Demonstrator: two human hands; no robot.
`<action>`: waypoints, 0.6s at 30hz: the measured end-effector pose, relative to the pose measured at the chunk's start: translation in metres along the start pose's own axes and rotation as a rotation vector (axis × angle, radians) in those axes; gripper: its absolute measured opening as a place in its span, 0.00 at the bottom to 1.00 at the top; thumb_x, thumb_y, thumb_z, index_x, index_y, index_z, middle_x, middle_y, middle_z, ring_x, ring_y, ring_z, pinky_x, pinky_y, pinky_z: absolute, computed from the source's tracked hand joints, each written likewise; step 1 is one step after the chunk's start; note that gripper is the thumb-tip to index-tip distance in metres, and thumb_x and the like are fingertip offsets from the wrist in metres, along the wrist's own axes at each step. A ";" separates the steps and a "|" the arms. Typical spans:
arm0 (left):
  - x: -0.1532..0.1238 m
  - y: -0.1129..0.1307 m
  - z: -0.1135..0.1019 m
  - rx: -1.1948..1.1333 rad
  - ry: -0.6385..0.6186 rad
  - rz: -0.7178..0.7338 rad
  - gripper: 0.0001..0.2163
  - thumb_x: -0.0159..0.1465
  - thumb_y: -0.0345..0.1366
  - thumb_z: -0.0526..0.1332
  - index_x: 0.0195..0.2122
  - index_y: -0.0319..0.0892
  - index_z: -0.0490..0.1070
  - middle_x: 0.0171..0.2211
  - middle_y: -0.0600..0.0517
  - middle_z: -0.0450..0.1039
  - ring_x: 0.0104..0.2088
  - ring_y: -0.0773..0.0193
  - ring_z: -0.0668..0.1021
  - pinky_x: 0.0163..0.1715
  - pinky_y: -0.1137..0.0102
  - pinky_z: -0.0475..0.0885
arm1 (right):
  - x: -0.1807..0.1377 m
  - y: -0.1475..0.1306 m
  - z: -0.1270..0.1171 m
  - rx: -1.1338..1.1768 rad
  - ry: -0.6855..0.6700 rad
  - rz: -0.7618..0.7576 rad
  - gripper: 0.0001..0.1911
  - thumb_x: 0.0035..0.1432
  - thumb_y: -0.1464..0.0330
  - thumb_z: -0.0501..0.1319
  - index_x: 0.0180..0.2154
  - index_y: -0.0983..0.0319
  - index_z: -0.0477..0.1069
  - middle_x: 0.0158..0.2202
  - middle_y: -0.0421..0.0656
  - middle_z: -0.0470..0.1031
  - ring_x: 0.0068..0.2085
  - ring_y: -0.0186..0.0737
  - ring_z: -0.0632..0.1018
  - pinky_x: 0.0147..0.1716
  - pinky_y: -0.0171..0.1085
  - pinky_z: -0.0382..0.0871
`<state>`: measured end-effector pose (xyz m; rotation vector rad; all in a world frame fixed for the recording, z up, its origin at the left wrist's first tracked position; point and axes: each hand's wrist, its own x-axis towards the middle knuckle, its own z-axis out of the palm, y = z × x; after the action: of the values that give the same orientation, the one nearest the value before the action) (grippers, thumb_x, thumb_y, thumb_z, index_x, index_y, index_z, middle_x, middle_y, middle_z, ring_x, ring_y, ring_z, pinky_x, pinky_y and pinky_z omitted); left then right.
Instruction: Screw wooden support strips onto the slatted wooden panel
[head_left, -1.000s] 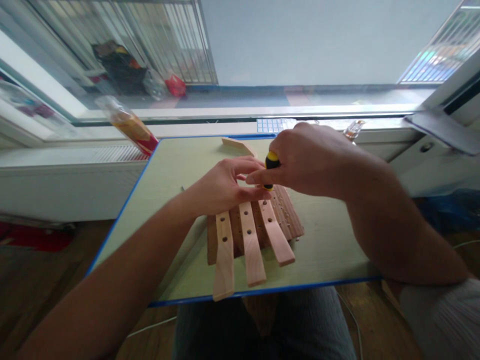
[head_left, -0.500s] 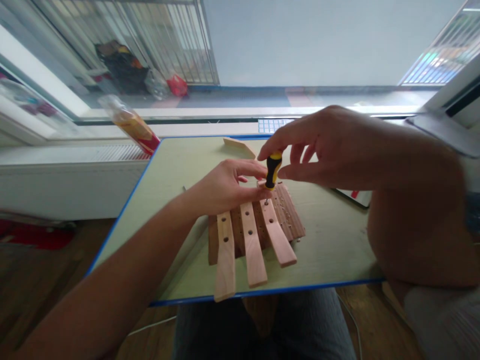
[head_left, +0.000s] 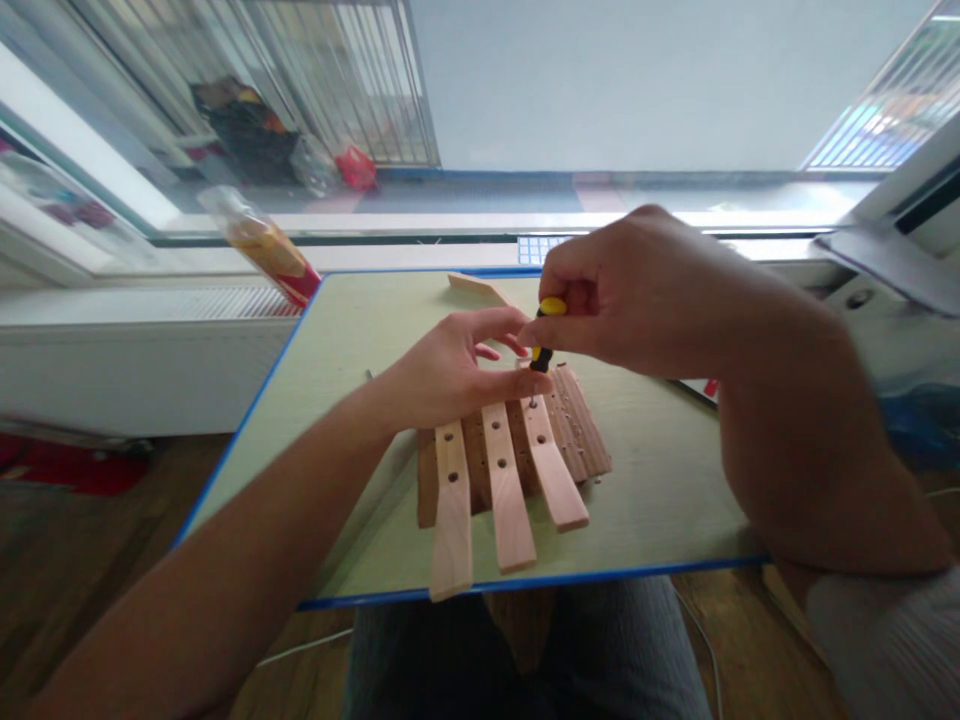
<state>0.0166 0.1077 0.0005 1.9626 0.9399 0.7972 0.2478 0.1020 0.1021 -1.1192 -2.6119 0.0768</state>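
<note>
My right hand [head_left: 630, 290] is closed around the handle of a short yellow-and-black screwdriver [head_left: 553, 307]. The thumb and fingers of my left hand [head_left: 457, 372] close in on the lower end of that handle, partly covering it. The screwdriver's shaft points down at a hole in the rightmost angled wooden piece [head_left: 559, 485]. To its left lie a middle wooden piece [head_left: 514, 520] and a left wooden piece [head_left: 451, 540], each showing two dark holes. All three rest on a brown wooden board [head_left: 589, 445], their front ends jutting past it. My left hand hides their far ends.
Another pale wooden piece [head_left: 476, 287] lies at the back of the green, blue-edged table [head_left: 660, 500]. A bottle with a red and yellow label [head_left: 274, 255] leans at the back left. Beyond the table is a window sill, and a dark-edged flat object [head_left: 697, 393] lies partly under my right arm.
My right hand's fingers, loose and apart around the screwdriver before, have closed on its handle. My left hand and the wooden pieces have stayed nearly in place.
</note>
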 end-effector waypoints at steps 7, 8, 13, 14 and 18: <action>0.000 -0.001 0.001 -0.030 0.018 0.010 0.21 0.61 0.49 0.79 0.50 0.43 0.85 0.49 0.47 0.87 0.48 0.55 0.85 0.49 0.63 0.78 | 0.006 -0.008 0.008 -0.052 0.043 0.081 0.17 0.64 0.56 0.68 0.26 0.56 0.71 0.23 0.39 0.68 0.27 0.39 0.63 0.29 0.45 0.52; 0.000 0.001 0.001 -0.024 0.019 0.003 0.21 0.62 0.49 0.78 0.50 0.42 0.85 0.48 0.47 0.87 0.47 0.55 0.85 0.48 0.63 0.79 | 0.007 -0.008 0.008 -0.060 0.046 0.097 0.17 0.64 0.56 0.68 0.26 0.56 0.72 0.23 0.38 0.67 0.26 0.39 0.62 0.29 0.45 0.52; 0.001 0.004 0.002 -0.018 -0.001 -0.025 0.20 0.64 0.51 0.76 0.50 0.43 0.85 0.47 0.46 0.87 0.46 0.54 0.85 0.49 0.61 0.80 | 0.011 -0.008 0.011 -0.072 0.028 0.144 0.22 0.66 0.52 0.68 0.24 0.57 0.74 0.21 0.39 0.64 0.26 0.38 0.60 0.30 0.45 0.50; 0.001 0.004 0.001 -0.024 -0.007 -0.028 0.20 0.64 0.51 0.76 0.51 0.43 0.85 0.46 0.46 0.87 0.46 0.54 0.85 0.49 0.61 0.80 | 0.011 -0.008 0.011 -0.070 0.026 0.147 0.24 0.66 0.50 0.68 0.24 0.57 0.75 0.21 0.39 0.64 0.26 0.38 0.60 0.30 0.44 0.50; 0.000 0.005 0.001 -0.008 -0.015 -0.029 0.18 0.65 0.50 0.74 0.48 0.42 0.85 0.45 0.48 0.86 0.44 0.55 0.85 0.47 0.62 0.80 | 0.009 -0.001 0.008 -0.051 -0.010 0.100 0.23 0.68 0.48 0.67 0.28 0.58 0.79 0.23 0.40 0.69 0.26 0.38 0.63 0.30 0.44 0.53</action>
<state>0.0185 0.1049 0.0048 1.9412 0.9520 0.7676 0.2388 0.1077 0.0965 -1.2700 -2.5790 0.0381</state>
